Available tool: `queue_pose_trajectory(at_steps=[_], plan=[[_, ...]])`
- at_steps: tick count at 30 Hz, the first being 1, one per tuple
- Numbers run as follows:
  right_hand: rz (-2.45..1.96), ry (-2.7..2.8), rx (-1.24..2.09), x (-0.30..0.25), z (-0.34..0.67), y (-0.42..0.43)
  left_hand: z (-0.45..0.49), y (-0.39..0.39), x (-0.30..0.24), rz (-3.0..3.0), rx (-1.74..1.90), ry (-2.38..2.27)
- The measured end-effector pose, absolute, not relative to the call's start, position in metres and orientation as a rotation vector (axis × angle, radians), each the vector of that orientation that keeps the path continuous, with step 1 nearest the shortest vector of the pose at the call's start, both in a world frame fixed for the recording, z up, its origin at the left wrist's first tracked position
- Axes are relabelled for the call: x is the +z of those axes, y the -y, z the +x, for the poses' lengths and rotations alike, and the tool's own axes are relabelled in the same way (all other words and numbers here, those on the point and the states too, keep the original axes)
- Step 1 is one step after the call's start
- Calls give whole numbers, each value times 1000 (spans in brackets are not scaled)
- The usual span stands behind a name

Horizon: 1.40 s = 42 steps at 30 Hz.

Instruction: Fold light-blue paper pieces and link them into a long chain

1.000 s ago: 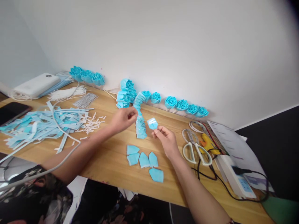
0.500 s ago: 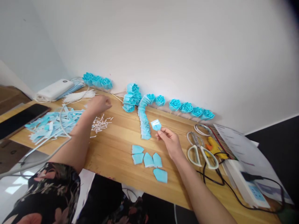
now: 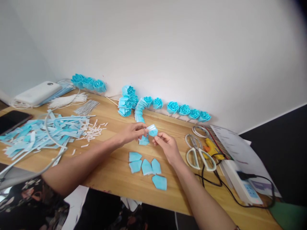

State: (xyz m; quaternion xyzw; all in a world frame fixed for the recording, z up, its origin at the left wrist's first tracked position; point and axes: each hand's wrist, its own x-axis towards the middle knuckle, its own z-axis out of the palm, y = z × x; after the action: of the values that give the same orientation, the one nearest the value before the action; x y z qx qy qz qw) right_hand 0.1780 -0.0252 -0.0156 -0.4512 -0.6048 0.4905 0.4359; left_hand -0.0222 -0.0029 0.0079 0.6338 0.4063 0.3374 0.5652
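My right hand (image 3: 166, 145) pinches a small blue fabric piece (image 3: 153, 131), pale along its upper left side, between thumb and fingertips. My left hand (image 3: 131, 132) has its fingers drawn together at that piece's left edge; anything small in them is too fine to make out. Beneath both hands runs a curved row of overlapping blue pieces (image 3: 139, 115), partly covered by the left fingers. Closer to me, several pointed blue pieces (image 3: 146, 166) lie flat on the wooden table (image 3: 115, 179).
Blue fabric roses (image 3: 184, 109) line the wall. To the left lie blue and white strips (image 3: 48, 131), white snippets (image 3: 92, 131), thin grey strips (image 3: 87, 107), a phone (image 3: 14, 120) and a white device (image 3: 38, 92). White-handled scissors (image 3: 197, 150), a yellow glue gun (image 3: 212, 149) and a power strip (image 3: 242, 182) are right.
My left hand has come from beside the white snippets rightward to the blue piece in my right hand. The view has turned slightly right, uncovering the grey strips.
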Motion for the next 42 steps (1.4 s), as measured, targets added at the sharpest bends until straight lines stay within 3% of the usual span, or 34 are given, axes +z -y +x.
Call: queue_pose_trajectory(at_steps=[16,31,37,42], plan=[[-1149,1556,1239,-7,179,27,-20,6,0,1643,696,-928],[-1176,1549,1114,-10,179,27,-18,8,11,1334,809,-916],[-1183,1477,1102,-13,177,25,-15,18,16,1878,1116,-1129],[-1191,1504,1083,-11,175,27,-7,26,12,2353,1133,-1080]])
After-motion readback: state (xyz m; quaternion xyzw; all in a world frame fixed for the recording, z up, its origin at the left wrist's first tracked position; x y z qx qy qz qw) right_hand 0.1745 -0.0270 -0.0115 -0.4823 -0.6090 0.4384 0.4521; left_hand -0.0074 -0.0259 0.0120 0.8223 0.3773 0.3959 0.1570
